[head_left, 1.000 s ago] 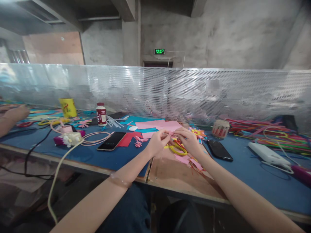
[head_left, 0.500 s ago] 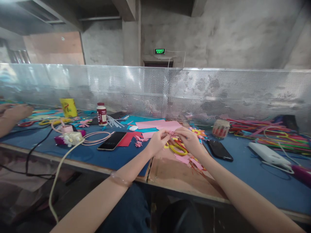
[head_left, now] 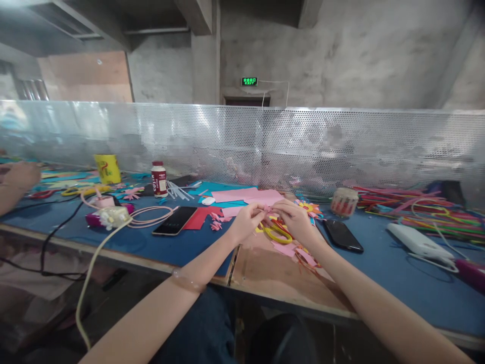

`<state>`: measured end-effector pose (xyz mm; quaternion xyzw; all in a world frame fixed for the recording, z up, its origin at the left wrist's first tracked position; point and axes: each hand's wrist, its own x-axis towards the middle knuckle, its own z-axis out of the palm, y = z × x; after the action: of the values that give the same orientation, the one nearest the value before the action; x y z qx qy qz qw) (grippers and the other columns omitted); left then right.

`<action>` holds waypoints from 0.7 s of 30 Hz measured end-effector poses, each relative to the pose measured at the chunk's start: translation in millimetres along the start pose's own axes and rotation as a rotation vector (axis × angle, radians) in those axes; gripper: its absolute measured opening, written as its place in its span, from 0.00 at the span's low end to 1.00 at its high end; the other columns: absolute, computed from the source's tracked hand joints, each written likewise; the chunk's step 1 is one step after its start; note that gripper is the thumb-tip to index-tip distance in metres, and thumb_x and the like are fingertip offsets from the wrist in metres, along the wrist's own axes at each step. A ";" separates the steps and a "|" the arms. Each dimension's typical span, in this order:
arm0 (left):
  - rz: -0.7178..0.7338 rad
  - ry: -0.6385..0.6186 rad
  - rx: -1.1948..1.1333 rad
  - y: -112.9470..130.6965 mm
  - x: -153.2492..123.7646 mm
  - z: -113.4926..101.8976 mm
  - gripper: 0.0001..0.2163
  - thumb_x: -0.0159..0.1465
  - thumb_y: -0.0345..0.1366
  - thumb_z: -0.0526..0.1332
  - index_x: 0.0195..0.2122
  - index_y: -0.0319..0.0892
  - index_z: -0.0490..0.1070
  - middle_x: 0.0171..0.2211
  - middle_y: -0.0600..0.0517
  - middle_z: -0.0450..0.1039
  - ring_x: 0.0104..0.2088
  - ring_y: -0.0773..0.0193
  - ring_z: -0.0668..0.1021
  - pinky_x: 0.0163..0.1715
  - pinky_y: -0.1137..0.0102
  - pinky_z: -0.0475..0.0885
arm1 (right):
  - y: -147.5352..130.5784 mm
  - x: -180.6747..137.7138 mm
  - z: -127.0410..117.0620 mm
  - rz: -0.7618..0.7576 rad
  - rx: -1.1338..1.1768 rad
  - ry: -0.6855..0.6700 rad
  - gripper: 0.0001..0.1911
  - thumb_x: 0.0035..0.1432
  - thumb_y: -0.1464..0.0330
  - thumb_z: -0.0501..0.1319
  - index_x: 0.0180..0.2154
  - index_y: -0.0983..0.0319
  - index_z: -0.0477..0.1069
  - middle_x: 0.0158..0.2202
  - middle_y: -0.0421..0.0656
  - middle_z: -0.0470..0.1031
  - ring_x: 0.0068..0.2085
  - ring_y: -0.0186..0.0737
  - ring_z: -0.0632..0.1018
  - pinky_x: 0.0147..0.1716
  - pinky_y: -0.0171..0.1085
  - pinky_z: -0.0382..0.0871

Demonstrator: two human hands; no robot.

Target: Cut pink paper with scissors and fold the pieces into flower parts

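Between the fingertips of both hands is a small piece of pink paper (head_left: 267, 208), mostly covered by the fingers. My left hand (head_left: 246, 221) pinches it from the left, and my right hand (head_left: 296, 218) pinches it from the right. Just below the hands lie yellow-handled scissors (head_left: 278, 232) among pink paper scraps (head_left: 285, 248). Cut pink paper pieces (head_left: 215, 222) rest to the left of my left hand. Past the hands lie sheets of pink paper (head_left: 235, 194) over blue paper (head_left: 206, 188). A paper flower (head_left: 307, 206) in orange and yellow sits beyond my right hand.
A dark phone (head_left: 175, 221) lies left, another phone (head_left: 343, 235) right. Further right are a clear container (head_left: 344, 202), a white power bank (head_left: 420, 240) and colourful strips (head_left: 409, 202). A bottle (head_left: 159, 179) and yellow cup (head_left: 107, 169) stand left. Another person's hand (head_left: 20, 182) is far left.
My hands stay in nearly the same place, still pinching the pink paper. The other person's hand at the far left has shifted slightly left.
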<state>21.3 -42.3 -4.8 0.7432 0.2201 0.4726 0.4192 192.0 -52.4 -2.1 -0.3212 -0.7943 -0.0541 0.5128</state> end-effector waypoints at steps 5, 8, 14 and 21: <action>-0.014 -0.012 -0.025 0.6 0.4 -0.2 0.10 0.59 0.42 0.56 0.35 0.40 0.64 0.25 0.50 0.75 0.25 0.64 0.77 0.19 0.75 0.69 | -2.0 0.1 -0.3 -0.007 -0.013 0.015 0.14 0.56 0.75 0.51 0.33 0.59 0.74 0.34 0.44 0.75 0.36 0.39 0.75 0.37 0.38 0.69; -0.021 -0.023 -0.049 2.1 0.5 0.1 0.10 0.58 0.42 0.56 0.35 0.40 0.64 0.25 0.50 0.75 0.25 0.64 0.77 0.19 0.75 0.69 | -3.1 0.8 -0.2 -0.009 -0.019 0.028 0.14 0.56 0.75 0.51 0.33 0.59 0.74 0.33 0.43 0.75 0.36 0.38 0.75 0.36 0.38 0.69; -0.089 -0.014 -0.086 3.3 1.7 0.8 0.09 0.58 0.40 0.57 0.35 0.39 0.65 0.25 0.50 0.74 0.26 0.64 0.77 0.18 0.76 0.68 | -2.8 0.4 0.2 -0.035 -0.065 0.013 0.14 0.56 0.75 0.51 0.33 0.59 0.74 0.34 0.43 0.75 0.35 0.38 0.75 0.35 0.37 0.70; -0.140 -0.013 -0.157 3.8 2.4 0.4 0.08 0.57 0.38 0.58 0.34 0.39 0.68 0.26 0.51 0.75 0.26 0.67 0.76 0.25 0.75 0.69 | -0.2 -1.9 -0.2 -0.120 -0.138 -0.007 0.15 0.57 0.75 0.50 0.35 0.59 0.74 0.35 0.44 0.75 0.36 0.37 0.75 0.36 0.36 0.71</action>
<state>22.5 -42.8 -0.5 0.6941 0.2312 0.4530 0.5095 192.5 -53.6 -3.6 -0.3078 -0.8083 -0.1382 0.4826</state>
